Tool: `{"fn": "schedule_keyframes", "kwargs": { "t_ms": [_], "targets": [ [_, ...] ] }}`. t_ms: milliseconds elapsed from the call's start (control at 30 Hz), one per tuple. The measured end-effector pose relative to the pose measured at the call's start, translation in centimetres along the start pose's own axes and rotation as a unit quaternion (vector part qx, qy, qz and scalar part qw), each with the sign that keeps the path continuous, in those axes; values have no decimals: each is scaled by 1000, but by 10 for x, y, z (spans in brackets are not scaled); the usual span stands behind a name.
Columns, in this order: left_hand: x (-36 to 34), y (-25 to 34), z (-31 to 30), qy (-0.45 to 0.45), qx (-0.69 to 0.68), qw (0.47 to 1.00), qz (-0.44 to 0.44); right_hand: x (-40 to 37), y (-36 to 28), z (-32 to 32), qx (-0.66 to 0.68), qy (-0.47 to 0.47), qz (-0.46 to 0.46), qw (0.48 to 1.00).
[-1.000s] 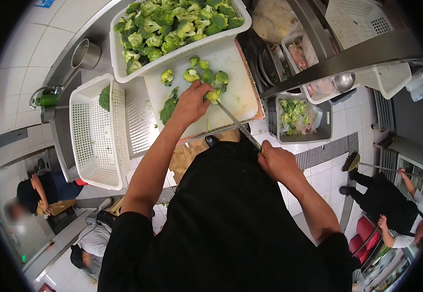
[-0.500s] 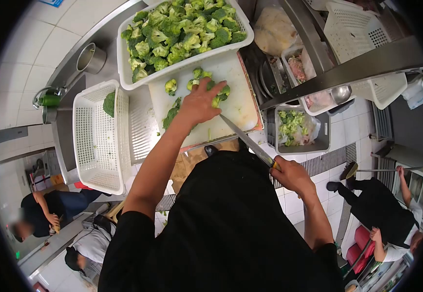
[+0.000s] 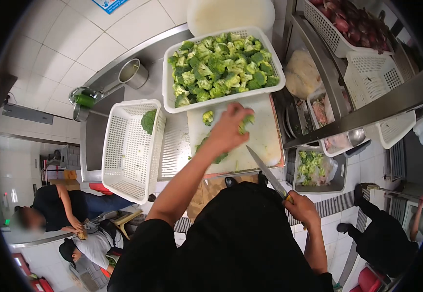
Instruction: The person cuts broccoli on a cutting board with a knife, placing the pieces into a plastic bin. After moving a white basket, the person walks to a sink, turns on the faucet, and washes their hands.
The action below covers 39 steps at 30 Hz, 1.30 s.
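My right hand (image 3: pixel 303 209) grips the handle of a long kitchen knife (image 3: pixel 267 171), its blade pointing up and left towards the board's front edge. Over the white cutting board (image 3: pixel 265 141) reaches my left hand (image 3: pixel 229 127), fingers bent round broccoli florets (image 3: pixel 246 123) just in front of the full tub. Part of what it grasps is hidden under the hand. A single floret (image 3: pixel 208 117) lies to its left, and more broccoli (image 3: pixel 219 157) shows beneath the wrist. Behind the board, a white tub (image 3: pixel 175 108) is heaped with cut broccoli.
Left of the board stands a white perforated basket (image 3: pixel 128 160) with one broccoli head (image 3: pixel 148 121) inside. A grey bin (image 3: pixel 340 182) of green scraps is at the right. Metal shelf rails (image 3: pixel 367 114) cross the right side. Co-workers (image 3: pixel 60 207) are at both sides.
The view has shifted, so the scene sits lower and further right. My left hand has drawn its spread fingers in around florets near the tub. My right hand still holds the knife.
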State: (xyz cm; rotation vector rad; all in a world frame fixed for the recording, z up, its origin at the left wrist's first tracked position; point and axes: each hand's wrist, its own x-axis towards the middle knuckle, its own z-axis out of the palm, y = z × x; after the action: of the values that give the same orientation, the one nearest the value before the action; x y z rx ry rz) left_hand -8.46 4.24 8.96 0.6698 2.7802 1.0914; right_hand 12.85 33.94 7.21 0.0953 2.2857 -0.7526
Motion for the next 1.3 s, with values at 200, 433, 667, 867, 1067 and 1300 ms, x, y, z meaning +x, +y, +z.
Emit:
{"fn": "schedule_keyframes", "kwargs": {
  "t_ms": [200, 433, 667, 867, 1067, 1300],
  "targets": [
    [89, -119, -153, 172, -2, 982, -79, -1, -8, -4, -13, 0, 2, 1000],
    [112, -136, -196, 215, 16, 958, -187, -6, -4, 6, -15, 9, 2, 1000],
    [2, -76, -87, -119, 169, 974, -97, -3, 0, 14, 13, 15, 4, 1000],
    [-24, -146, 11, 15, 188, 974, -122, 5, -6, 0, -14, 8, -12, 1000],
    [-16, -71, 21, 37, 154, 984, -77, 4, -2, -2, -23, 3, 2, 1000],
    [13, -60, 52, 44, 222, 970, -89, 3, 1, 8, 18, -6, 20, 1000]
  ]
}}
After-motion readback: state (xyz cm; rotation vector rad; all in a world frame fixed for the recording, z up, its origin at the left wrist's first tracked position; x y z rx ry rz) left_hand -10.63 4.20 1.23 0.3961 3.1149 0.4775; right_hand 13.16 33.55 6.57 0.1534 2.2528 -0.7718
